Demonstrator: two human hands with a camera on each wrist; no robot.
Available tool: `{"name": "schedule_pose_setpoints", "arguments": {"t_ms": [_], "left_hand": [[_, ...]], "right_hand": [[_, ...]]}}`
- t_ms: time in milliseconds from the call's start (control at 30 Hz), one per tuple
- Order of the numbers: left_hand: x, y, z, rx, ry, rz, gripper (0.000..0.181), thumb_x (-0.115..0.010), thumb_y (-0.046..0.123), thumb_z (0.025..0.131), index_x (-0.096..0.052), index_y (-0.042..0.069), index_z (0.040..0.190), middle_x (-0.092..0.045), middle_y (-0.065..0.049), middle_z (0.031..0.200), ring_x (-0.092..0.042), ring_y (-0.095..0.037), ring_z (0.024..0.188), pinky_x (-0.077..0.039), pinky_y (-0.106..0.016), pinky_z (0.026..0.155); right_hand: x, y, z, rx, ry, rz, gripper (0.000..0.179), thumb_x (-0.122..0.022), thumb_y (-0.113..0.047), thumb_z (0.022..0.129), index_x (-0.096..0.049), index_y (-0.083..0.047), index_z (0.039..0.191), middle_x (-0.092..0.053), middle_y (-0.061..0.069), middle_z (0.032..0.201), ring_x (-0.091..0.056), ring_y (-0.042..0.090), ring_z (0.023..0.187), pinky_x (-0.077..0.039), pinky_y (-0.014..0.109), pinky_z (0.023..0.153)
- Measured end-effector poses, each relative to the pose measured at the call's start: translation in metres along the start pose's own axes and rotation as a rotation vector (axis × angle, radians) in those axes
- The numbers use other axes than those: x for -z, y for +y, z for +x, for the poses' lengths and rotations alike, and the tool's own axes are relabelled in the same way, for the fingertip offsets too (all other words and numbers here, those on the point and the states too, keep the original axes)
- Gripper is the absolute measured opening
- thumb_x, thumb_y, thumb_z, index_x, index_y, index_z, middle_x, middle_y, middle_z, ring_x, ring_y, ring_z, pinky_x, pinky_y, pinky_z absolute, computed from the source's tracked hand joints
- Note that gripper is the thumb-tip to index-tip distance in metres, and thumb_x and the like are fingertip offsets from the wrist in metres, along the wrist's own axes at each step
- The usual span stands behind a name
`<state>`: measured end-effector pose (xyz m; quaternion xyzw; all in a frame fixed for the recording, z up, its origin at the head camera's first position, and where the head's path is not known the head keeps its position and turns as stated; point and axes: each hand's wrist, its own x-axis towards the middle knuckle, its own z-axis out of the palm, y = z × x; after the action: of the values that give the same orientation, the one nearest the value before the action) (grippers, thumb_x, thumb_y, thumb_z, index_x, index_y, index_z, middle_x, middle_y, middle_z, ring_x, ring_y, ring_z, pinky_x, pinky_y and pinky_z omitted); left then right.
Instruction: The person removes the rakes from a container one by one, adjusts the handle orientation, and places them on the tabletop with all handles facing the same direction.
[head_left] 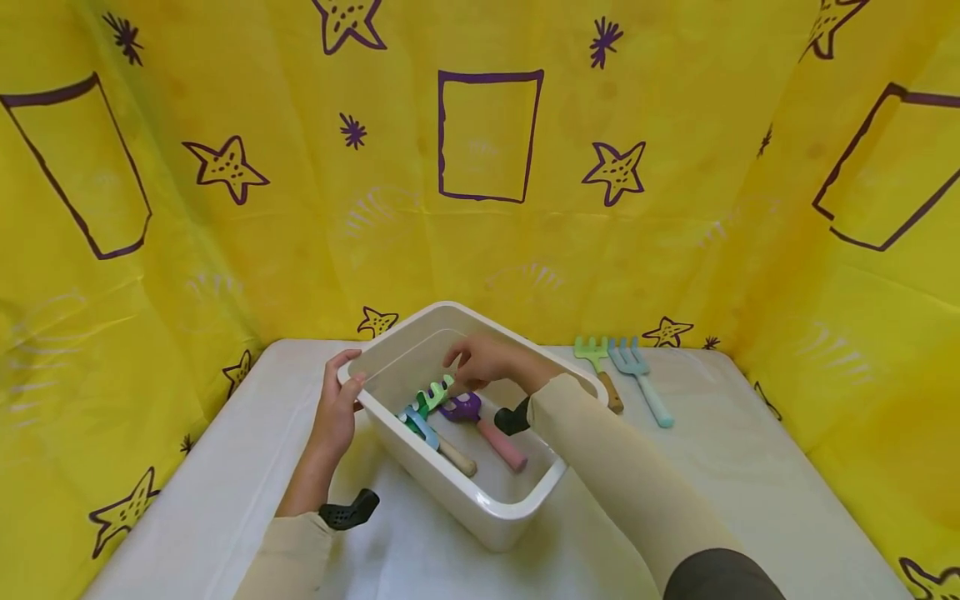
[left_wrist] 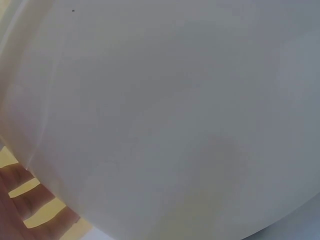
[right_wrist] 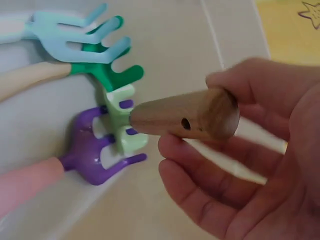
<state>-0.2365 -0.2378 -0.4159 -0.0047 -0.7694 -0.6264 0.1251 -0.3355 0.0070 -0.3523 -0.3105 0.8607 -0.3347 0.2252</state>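
1. From the head view, here we are over a white bin [head_left: 507,530], set at a slant on the white bench [head_left: 750,483]. The left hand [head_left: 335,408] has the rim, thumb on top, fingers down the outside. And in goes our attention to the right hand [head_left: 486,362], inside the bin at a light green rake [head_left: 437,392]! Near it lie a purple rake [head_left: 462,407] with a pink handle and a light blue rake [head_left: 425,429]. Beyond the bin, on the right, we have a second light green rake [head_left: 592,351] and a second light blue rake [head_left: 652,400] on the bench. Yellow cloth [head_left: 300,208] rises behind.

2. Over to the left wrist: the bin's pale wall fills nearly everything, with our left fingers [left_wrist: 34,202] down in the lower left corner.

3. Right wrist, and what a close look! Thumb and fingertips pinch the light green rake's wooden handle, its end tipped towards us; the head is over the purple tines. Just beside, the light blue rake overlaps a dark green rake [right_wrist: 112,79].
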Motion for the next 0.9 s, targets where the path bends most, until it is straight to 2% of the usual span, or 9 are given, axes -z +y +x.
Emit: {"name": "schedule_pose_setpoints", "arguments": {"t_ms": [167,267,400,600,733,900], "left_hand": [[0.0,0.0,0.0,-0.004,-0.005,-0.016,0.048,-0.037,0.026,0.101,-0.024,0.02,0.147,-0.029,-0.011,0.15,-0.039,-0.036,0.127,-0.035,-0.057,0.1],[0.0,0.0,0.0,-0.003,-0.007,-0.022,0.049,-0.037,0.026,0.1,-0.024,0.02,0.147,-0.029,-0.011,0.15,-0.039,-0.036,0.127,-0.036,-0.056,0.099],[0.0,0.0,-0.001,-0.001,-0.005,-0.02,0.048,-0.037,0.027,0.1,-0.024,0.02,0.147,-0.029,-0.011,0.149,-0.039,-0.036,0.126,-0.036,-0.055,0.098],[0.002,0.0,-0.002,0.0,0.005,-0.006,0.047,-0.036,0.028,0.101,-0.024,0.021,0.146,-0.029,-0.008,0.149,-0.039,-0.034,0.126,-0.036,-0.055,0.099],[0.001,0.0,-0.001,-0.009,0.001,-0.001,0.047,-0.036,0.028,0.101,-0.024,0.02,0.146,-0.03,-0.008,0.149,-0.039,-0.034,0.126,-0.036,-0.055,0.099],[0.0,-0.001,-0.001,-0.022,0.003,-0.011,0.047,-0.036,0.027,0.101,-0.026,0.018,0.146,-0.034,-0.012,0.145,-0.042,-0.035,0.122,-0.037,-0.054,0.096]], "right_hand": [[0.003,-0.001,-0.002,-0.138,0.139,0.097,0.014,-0.066,-0.003,0.087,-0.068,0.002,0.099,-0.063,0.011,0.078,-0.059,0.017,0.059,-0.056,0.03,0.059],[0.003,-0.001,-0.002,-0.174,0.192,0.134,0.007,-0.067,-0.004,0.087,-0.07,0.002,0.089,-0.065,0.011,0.075,-0.062,0.018,0.057,-0.055,0.03,0.057],[0.006,-0.001,-0.003,-0.159,0.255,0.127,0.01,-0.069,-0.006,0.087,-0.071,0.002,0.082,-0.066,0.01,0.071,-0.064,0.017,0.055,-0.056,0.03,0.059],[0.013,-0.007,-0.005,-0.098,0.353,0.129,0.015,-0.072,-0.012,0.087,-0.071,0.002,0.082,-0.066,0.009,0.068,-0.065,0.017,0.056,-0.056,0.035,0.067],[0.019,-0.009,-0.009,-0.088,0.445,0.194,0.016,-0.072,-0.014,0.087,-0.071,0.002,0.084,-0.067,0.009,0.071,-0.066,0.017,0.058,-0.056,0.035,0.068],[0.027,-0.009,-0.016,-0.096,0.531,0.339,0.017,-0.071,-0.014,0.089,-0.069,0.004,0.089,-0.067,0.014,0.078,-0.067,0.021,0.061,-0.056,0.034,0.067]]}}
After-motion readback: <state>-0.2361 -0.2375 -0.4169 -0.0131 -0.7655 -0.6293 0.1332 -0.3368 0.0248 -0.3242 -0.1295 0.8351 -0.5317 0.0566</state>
